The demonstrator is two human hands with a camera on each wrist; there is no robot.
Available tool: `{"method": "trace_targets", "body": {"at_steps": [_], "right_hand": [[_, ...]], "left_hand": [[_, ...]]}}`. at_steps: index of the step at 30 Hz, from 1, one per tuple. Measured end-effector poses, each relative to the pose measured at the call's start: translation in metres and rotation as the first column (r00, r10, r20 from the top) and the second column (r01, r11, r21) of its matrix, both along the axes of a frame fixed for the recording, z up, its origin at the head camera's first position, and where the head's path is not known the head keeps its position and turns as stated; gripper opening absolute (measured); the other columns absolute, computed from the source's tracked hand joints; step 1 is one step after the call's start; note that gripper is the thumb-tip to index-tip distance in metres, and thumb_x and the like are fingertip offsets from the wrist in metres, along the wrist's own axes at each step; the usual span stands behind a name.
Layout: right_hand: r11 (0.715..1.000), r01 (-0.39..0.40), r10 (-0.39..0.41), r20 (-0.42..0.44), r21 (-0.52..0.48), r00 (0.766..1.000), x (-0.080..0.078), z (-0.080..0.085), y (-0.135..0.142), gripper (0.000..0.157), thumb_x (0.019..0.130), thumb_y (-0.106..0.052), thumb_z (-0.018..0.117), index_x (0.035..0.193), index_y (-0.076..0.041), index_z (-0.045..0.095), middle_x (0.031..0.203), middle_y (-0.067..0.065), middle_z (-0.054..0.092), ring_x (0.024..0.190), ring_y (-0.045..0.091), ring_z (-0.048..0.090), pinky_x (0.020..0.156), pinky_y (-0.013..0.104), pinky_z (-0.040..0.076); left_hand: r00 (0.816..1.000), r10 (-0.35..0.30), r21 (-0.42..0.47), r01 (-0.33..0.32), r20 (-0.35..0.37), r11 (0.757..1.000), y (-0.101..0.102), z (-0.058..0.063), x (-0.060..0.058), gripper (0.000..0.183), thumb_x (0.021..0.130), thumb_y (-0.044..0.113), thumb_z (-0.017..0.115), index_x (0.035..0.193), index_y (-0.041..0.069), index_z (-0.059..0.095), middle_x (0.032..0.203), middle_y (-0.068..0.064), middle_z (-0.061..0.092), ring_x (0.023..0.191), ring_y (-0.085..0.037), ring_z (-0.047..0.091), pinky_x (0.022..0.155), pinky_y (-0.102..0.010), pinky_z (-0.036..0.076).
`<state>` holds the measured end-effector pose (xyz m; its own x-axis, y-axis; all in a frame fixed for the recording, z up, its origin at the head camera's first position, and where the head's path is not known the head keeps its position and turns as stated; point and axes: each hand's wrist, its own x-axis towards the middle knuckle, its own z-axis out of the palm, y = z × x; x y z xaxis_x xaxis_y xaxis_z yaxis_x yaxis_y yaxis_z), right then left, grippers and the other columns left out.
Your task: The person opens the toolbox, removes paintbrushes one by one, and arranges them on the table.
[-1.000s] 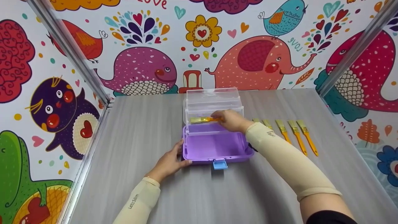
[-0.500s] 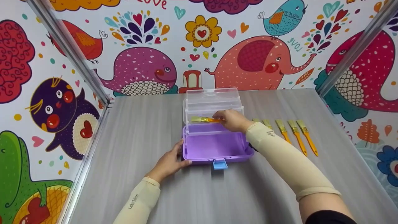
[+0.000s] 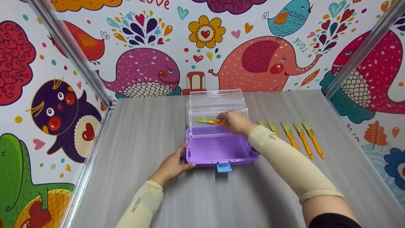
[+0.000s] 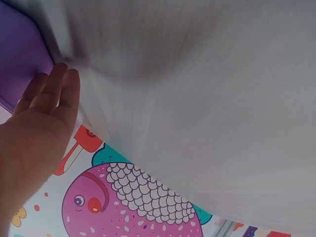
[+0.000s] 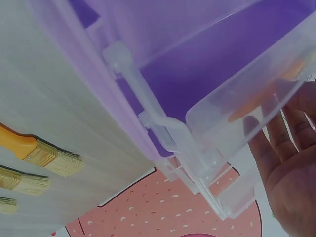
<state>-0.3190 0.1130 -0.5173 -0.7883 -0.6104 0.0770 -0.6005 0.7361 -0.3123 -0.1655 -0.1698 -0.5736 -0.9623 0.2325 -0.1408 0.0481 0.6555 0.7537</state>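
Note:
A purple plastic box (image 3: 218,150) with a blue latch (image 3: 224,167) stands open on the table, its clear trays and lid folded up at the back. My left hand (image 3: 172,164) rests against the box's left front corner, thumb at the front; the left wrist view shows its fingers fairly straight along the purple side. Over a clear tray (image 5: 237,106), my right hand (image 3: 235,122) pinches the orange handle of a paintbrush (image 3: 207,120), bristles pointing left. Through the tray wall, the right wrist view shows the handle; part of the brush is hidden by the fingers.
Several more paintbrushes (image 3: 303,139) with orange handles lie in a row on the grey table (image 3: 142,126), right of the box; my right forearm covers some handles. Behind the table stands a wall with printed animals (image 3: 253,66). Metal posts (image 3: 76,60) rise at the corners.
The paintbrush in my right hand has shifted slightly right and tilted a little, its bristle end rising. My right forearm has shifted slightly left. The left hand and the box stay put.

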Motion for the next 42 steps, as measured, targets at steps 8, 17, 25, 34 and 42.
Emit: {"method": "trace_targets", "body": {"at_steps": [8, 17, 25, 34, 42], "right_hand": [[1.0, 0.016, -0.016, -0.013, 0.005, 1.0, 0.002, -0.001, -0.001, 0.033, 0.087, 0.005, 0.064, 0.114, -0.011, 0.075, 0.103, 0.006, 0.074, 0.094, 0.023, 0.07, 0.084, 0.041, 0.056], [0.999, 0.025, -0.023, -0.06, 0.036, 0.998, 0.007, -0.003, -0.005, 0.035, 0.082, 0.005, 0.065, 0.109, -0.013, 0.077, 0.097, 0.003, 0.073, 0.089, 0.023, 0.069, 0.078, 0.042, 0.055], [0.998, -0.002, 0.006, -0.066, 0.061, 0.998, 0.012, 0.0, -0.004, 0.028, 0.083, 0.004, 0.068, 0.104, -0.012, 0.078, 0.097, 0.005, 0.071, 0.089, 0.024, 0.067, 0.08, 0.042, 0.056], [0.999, -0.034, 0.037, -0.079, 0.034, 0.996, 0.012, 0.011, 0.003, 0.032, 0.087, 0.004, 0.065, 0.11, -0.016, 0.077, 0.103, 0.001, 0.072, 0.094, 0.023, 0.068, 0.08, 0.042, 0.056], [0.998, -0.007, 0.007, -0.009, -0.059, 1.0, 0.01, 0.043, 0.028, 0.042, 0.087, 0.005, 0.068, 0.122, -0.018, 0.073, 0.109, 0.0, 0.07, 0.097, 0.023, 0.066, 0.082, 0.043, 0.055]], "left_hand": [[1.0, -0.004, -0.003, 0.004, -0.008, 1.0, -0.001, -0.002, 0.0, 0.097, 0.085, 0.041, 0.078, 0.159, 0.009, 0.024, 0.14, -0.019, 0.056, 0.13, -0.036, 0.049, 0.109, -0.054, 0.035], [1.0, -0.005, 0.007, 0.005, 0.002, 1.0, 0.0, 0.0, 0.001, 0.095, 0.086, 0.041, 0.078, 0.158, 0.011, 0.024, 0.139, -0.018, 0.057, 0.13, -0.035, 0.049, 0.108, -0.055, 0.035], [1.0, -0.002, 0.008, 0.002, 0.008, 1.0, 0.0, 0.0, 0.001, 0.096, 0.086, 0.042, 0.077, 0.159, 0.01, 0.023, 0.141, -0.02, 0.054, 0.132, -0.035, 0.049, 0.109, -0.054, 0.034], [1.0, -0.009, 0.002, 0.009, 0.0, 1.0, 0.0, -0.001, 0.001, 0.098, 0.085, 0.045, 0.077, 0.159, 0.011, 0.023, 0.141, -0.019, 0.054, 0.131, -0.036, 0.049, 0.109, -0.054, 0.035], [1.0, -0.005, -0.013, 0.005, -0.014, 1.0, 0.0, 0.0, 0.001, 0.097, 0.085, 0.045, 0.077, 0.159, 0.011, 0.025, 0.139, -0.018, 0.057, 0.129, -0.036, 0.051, 0.108, -0.055, 0.036]]}}
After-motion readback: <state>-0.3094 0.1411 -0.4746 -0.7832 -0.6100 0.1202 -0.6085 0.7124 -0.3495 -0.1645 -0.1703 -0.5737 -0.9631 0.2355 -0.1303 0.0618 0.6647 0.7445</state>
